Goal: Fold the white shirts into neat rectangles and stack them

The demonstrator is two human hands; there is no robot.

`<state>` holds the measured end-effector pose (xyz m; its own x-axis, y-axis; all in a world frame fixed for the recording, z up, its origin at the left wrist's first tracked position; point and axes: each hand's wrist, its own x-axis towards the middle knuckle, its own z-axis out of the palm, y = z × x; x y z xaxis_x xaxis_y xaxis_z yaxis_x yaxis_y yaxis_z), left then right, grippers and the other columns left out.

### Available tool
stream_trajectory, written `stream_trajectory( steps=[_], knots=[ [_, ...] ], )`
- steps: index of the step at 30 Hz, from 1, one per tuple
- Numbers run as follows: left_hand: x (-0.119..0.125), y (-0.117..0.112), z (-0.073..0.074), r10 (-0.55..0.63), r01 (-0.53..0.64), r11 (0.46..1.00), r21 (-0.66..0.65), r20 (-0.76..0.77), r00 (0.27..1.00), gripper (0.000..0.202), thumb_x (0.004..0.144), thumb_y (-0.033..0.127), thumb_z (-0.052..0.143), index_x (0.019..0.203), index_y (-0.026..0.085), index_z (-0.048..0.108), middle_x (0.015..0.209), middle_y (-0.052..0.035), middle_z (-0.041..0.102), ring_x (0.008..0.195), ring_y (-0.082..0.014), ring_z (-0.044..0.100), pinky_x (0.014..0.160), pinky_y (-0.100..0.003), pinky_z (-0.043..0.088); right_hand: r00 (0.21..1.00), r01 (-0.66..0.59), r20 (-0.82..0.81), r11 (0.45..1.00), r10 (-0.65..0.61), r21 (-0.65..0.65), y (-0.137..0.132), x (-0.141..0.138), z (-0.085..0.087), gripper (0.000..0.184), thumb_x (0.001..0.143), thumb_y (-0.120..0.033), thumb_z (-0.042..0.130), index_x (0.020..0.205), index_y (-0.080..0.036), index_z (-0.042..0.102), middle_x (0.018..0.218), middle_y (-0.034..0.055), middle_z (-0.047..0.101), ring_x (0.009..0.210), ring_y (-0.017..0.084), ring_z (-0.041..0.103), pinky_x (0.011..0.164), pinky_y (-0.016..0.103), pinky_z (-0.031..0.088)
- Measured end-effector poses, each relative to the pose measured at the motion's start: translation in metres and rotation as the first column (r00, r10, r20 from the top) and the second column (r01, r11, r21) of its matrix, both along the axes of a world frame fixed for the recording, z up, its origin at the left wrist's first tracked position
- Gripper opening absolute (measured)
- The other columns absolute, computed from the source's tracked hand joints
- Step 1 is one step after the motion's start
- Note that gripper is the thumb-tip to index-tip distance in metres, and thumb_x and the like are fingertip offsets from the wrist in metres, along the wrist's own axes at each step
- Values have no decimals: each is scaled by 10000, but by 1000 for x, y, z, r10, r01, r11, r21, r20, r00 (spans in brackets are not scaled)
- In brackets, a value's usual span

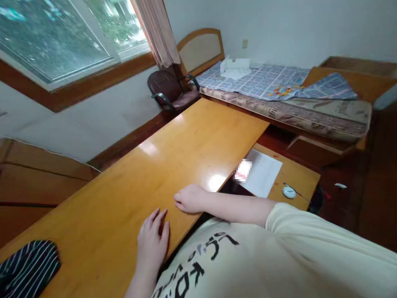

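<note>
My left hand (151,240) rests released on the surface (118,198); my right hand (190,198) curls there, contents indeterminate. Striped cloth (34,265) lies leftward, apart. Judged step: standby; any grasp calls for reaching first.

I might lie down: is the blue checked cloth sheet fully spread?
No, only partly: the blue checked cloth sheet leaves the beige patterned mattress bare at its right end.
</note>
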<state>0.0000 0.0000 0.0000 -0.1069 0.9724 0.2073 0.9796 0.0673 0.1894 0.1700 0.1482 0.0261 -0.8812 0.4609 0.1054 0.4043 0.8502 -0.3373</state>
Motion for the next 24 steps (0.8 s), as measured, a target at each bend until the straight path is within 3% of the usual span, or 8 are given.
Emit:
stream_trajectory(
  steps=[24],
  knots=[
    [5, 5, 4, 61, -57, 998, -37, 117, 991, 385, 878, 399, 425, 1162, 215, 611, 1238, -95, 578, 1157, -259, 512, 1006, -447, 391, 1000, 7, -4, 1000, -7, -16, 2, 7, 3, 299, 924, -347, 403, 912, -176, 649, 916, 84, 703, 800, 189, 651, 617, 282, 415]
  ],
)
